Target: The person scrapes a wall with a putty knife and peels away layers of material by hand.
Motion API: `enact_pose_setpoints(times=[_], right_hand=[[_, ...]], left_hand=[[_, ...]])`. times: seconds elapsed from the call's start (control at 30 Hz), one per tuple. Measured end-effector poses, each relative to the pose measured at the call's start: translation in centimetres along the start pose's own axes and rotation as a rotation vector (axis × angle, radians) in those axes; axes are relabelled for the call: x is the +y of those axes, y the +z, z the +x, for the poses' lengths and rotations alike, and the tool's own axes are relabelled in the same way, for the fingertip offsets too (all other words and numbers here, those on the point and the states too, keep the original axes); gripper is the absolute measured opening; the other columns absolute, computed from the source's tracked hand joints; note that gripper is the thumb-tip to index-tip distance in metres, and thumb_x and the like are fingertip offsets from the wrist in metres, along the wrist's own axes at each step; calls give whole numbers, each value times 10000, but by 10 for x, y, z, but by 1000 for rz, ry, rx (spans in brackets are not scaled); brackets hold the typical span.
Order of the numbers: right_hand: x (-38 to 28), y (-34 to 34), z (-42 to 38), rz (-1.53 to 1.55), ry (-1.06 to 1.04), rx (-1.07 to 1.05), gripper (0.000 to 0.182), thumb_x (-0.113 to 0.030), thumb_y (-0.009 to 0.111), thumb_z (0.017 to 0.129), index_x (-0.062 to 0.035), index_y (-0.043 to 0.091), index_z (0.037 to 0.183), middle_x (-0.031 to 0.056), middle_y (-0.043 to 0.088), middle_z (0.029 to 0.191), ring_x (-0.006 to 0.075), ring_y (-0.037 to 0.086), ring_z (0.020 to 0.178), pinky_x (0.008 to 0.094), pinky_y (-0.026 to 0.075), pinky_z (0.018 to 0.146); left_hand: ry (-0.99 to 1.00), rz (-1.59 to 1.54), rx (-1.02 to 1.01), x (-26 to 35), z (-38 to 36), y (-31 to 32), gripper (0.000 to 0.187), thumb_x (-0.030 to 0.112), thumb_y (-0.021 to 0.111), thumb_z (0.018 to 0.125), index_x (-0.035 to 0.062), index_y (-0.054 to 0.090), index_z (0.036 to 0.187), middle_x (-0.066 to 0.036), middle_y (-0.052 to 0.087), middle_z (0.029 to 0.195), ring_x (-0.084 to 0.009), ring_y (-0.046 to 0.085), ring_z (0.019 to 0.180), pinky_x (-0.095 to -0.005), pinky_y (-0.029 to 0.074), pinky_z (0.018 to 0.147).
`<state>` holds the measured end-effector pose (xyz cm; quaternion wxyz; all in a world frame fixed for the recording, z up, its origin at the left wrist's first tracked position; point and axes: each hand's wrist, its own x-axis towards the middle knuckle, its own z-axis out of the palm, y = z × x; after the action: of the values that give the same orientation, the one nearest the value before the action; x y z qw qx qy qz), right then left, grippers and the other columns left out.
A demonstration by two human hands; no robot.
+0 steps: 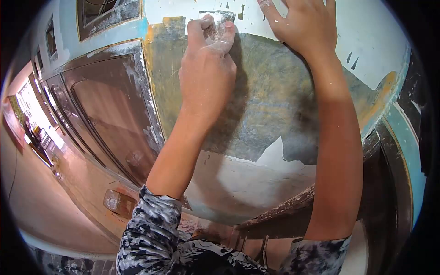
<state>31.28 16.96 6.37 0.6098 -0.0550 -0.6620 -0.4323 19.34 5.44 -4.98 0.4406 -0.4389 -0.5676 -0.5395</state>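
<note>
My left hand [208,59] is closed around a small flat piece of what looks like sandpaper [217,27], grey at its edge and coated in white dust. Thumb and fingers pinch it against the wall [275,91], near the upper border of a bare grey-and-ochre patch. White powder covers the fingertips. Higher up and to the right, my right hand [305,25] lies on the white-painted part of the wall with its fingers spread. The tips of some of its fingers pass out of view at the top. Nothing shows in that hand.
Dark wooden door panels [107,105] in a paint-smeared frame stand left of the patch. A worn wooden ledge [279,201] runs below it on the right. On the floor at lower left is a brownish container [118,202]. A bright doorway [32,101] opens at far left.
</note>
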Motion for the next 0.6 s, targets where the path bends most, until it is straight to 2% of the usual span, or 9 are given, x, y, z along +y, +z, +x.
enact_pose_setpoints(times=[0.2,0.37,0.6], right_hand=[[0,-2,1,19,20,-34,468,-334,639,929,-180,665,1370,84,512,1552,297,399,1481,537,240,1231],[-1,-2,1,22,22,-14,461,-342,644,926,-183,674,1359,77,528,1538,301,409,1476,546,246,1225],[-1,-2,2,25,36,-33,461,-341,652,924,-177,679,1354,69,520,1545,291,396,1484,536,242,1230]], left_hand=[[-36,-23,-35,3,-6,-5,407,-10,598,930,168,761,1258,-205,581,1382,-410,650,1188,-445,524,967],[-7,-35,-40,-4,-25,-5,468,-87,611,883,146,761,1260,-214,583,1321,-403,631,1215,-424,524,989],[-15,-19,-39,-2,-25,-4,495,-98,603,873,158,759,1267,-203,583,1337,-393,640,1205,-418,529,964]])
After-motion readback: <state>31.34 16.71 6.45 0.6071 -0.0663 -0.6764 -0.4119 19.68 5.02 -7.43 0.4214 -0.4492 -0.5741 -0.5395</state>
